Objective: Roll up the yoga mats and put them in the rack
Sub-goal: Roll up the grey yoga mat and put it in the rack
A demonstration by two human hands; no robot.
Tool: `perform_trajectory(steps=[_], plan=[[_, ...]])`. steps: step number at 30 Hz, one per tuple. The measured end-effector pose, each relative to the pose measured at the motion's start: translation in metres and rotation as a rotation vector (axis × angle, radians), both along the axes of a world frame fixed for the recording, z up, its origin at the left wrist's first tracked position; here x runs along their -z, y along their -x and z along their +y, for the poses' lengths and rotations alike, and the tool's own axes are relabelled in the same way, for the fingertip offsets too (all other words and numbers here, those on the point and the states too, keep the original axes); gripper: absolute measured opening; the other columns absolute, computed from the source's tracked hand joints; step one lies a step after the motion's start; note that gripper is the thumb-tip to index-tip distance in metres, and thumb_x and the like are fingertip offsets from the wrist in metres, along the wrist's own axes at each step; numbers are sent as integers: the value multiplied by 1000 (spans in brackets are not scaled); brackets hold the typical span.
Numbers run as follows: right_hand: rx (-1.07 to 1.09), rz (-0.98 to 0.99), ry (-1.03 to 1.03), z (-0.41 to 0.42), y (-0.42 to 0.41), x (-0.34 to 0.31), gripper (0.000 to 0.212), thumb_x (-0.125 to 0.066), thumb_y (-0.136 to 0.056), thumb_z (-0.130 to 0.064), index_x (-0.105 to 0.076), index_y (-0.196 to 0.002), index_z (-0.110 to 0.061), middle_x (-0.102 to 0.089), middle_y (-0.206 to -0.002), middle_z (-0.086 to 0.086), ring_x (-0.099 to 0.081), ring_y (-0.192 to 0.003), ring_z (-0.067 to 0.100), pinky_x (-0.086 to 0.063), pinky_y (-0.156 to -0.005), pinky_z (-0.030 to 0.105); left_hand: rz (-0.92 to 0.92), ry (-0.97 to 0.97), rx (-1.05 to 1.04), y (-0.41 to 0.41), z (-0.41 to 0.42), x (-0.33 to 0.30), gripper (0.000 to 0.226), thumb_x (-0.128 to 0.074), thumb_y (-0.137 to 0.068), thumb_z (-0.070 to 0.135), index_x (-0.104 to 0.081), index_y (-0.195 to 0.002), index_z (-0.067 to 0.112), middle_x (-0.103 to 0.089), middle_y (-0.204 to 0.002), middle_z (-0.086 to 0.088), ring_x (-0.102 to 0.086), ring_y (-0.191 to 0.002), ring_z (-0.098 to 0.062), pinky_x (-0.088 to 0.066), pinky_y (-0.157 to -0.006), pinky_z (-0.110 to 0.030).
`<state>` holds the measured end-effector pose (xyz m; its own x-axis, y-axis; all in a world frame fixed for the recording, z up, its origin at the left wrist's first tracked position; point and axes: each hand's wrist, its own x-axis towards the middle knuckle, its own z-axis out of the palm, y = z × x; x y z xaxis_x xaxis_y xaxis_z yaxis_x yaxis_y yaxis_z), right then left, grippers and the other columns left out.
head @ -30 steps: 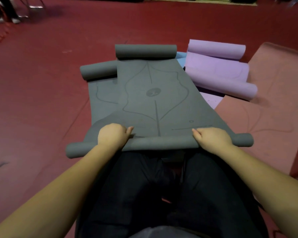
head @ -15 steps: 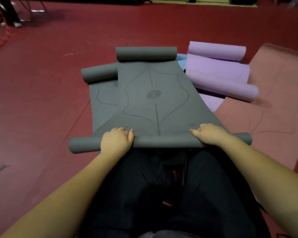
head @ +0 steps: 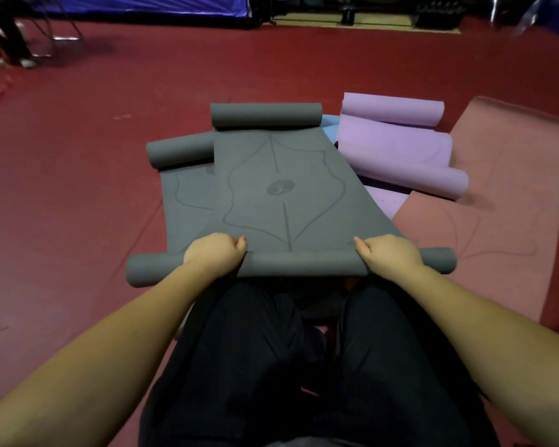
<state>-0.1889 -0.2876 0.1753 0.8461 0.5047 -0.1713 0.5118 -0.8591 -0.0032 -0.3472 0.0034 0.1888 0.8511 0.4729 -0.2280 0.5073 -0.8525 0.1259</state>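
Note:
A grey yoga mat [head: 281, 195] with a printed line pattern lies on the floor in front of my knees. Its near end is rolled into a tube [head: 297, 264]; its far end is curled too [head: 265, 116]. My left hand [head: 215, 254] grips the near roll left of centre, fingers curled over it. My right hand [head: 389, 256] grips the same roll right of centre. A second grey mat [head: 188, 195] lies beneath, offset to the left, with its far end rolled. No rack is in view.
Purple mats [head: 397, 150], partly rolled, lie to the right, over a blue mat edge [head: 331, 124]. A reddish-pink mat [head: 504, 195] lies flat at far right. Red floor [head: 78, 175] surrounds everything. A person's legs and chair legs [head: 10, 46] are at the far left back.
Both hands have rolled the near end of the grey mat a little further forward, and the roll looks slightly thicker. The view has tilted up a bit.

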Motion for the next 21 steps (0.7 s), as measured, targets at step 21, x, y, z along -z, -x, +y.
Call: perform_trajectory(steps=[21], plan=[[-23, 544, 224, 8, -21, -6, 52, -31, -102, -40, -58, -135, -10, -50, -145, 13, -49, -128, 27, -35, -100, 30, -77, -155, 97, 14, -18, 11, 51, -35, -104, 48, -65, -96, 9, -68, -103, -17, -62, -100, -37, -43, -74, -37]])
